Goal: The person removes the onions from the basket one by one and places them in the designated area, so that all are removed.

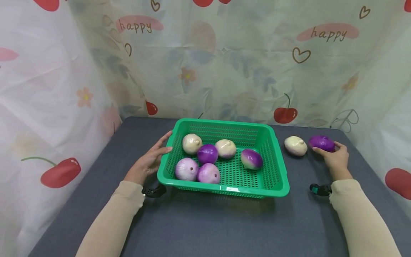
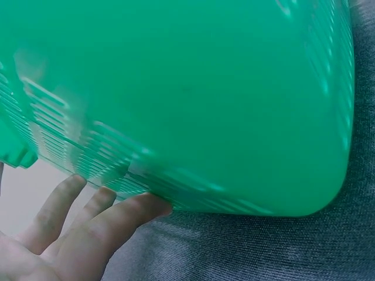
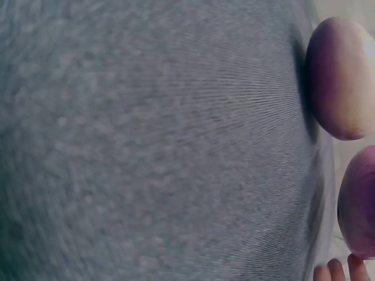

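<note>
A glossy, deep-purple, onion-shaped vegetable (image 1: 322,143) sits at the fingertips of a person's right hand (image 1: 338,160) near the right edge of a dark grey, fabric-textured table (image 1: 218,228), well apart from the left hand (image 1: 146,166). The right thumb and fingers, partly opened, pinch it, while the left hand's extended, spread fingers touch the left side of a rectangular green plastic basket (image 1: 231,189) with slotted walls. Just beside the purple vegetable, toward the basket, lies a smooth cream-and-violet vegetable (image 1: 295,146). Inside the basket are two round pale-lilac onions (image 1: 187,169), two cream bulbs (image 1: 192,144), a shiny purple ball-shaped onion (image 1: 207,154) and a purple-and-white turnip-like vegetable (image 1: 251,159)
</note>
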`<state>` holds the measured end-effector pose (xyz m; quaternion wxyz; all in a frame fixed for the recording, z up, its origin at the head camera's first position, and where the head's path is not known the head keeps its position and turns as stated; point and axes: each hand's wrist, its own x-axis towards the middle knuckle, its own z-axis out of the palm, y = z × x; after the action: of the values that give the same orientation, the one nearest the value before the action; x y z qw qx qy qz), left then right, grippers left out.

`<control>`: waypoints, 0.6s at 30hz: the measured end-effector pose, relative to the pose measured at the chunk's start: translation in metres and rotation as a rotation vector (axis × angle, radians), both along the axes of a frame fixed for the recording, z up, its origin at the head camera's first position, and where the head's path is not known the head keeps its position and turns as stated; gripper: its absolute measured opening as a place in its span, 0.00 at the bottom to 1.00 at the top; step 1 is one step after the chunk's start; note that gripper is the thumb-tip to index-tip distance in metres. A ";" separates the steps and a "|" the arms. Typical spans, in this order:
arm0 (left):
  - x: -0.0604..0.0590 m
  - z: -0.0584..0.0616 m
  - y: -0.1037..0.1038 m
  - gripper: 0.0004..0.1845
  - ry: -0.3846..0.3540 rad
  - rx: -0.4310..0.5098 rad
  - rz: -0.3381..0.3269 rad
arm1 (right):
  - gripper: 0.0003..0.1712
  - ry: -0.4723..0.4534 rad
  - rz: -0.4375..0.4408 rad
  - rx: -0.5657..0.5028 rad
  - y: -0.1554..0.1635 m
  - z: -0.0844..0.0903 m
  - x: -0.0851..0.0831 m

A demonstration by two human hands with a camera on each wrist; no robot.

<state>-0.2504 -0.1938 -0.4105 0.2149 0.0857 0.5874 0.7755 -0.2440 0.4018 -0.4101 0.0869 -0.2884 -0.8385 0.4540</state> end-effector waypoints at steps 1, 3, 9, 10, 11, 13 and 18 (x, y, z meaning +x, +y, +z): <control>0.000 0.000 0.000 0.38 -0.001 0.001 0.000 | 0.56 -0.008 -0.005 0.006 0.000 -0.001 0.000; 0.000 0.001 0.000 0.38 -0.003 0.000 0.001 | 0.55 -0.026 -0.011 0.021 -0.001 -0.003 -0.001; 0.001 0.002 0.001 0.38 -0.007 -0.002 0.006 | 0.54 -0.052 0.009 0.040 -0.001 -0.008 -0.002; 0.001 0.002 0.001 0.38 -0.007 -0.001 0.007 | 0.54 -0.053 0.015 0.041 -0.001 -0.008 -0.002; 0.001 0.002 0.001 0.38 -0.008 0.000 0.008 | 0.54 -0.053 0.021 0.042 -0.002 -0.007 -0.002; 0.001 0.002 0.001 0.38 -0.009 0.003 0.009 | 0.54 -0.058 0.031 0.043 -0.002 -0.006 -0.002; 0.001 0.002 0.000 0.38 -0.009 0.001 0.007 | 0.54 -0.075 0.048 0.033 -0.003 -0.005 -0.002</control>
<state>-0.2498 -0.1941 -0.4084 0.2146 0.0802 0.5862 0.7771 -0.2459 0.3988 -0.4150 0.0492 -0.2835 -0.8552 0.4311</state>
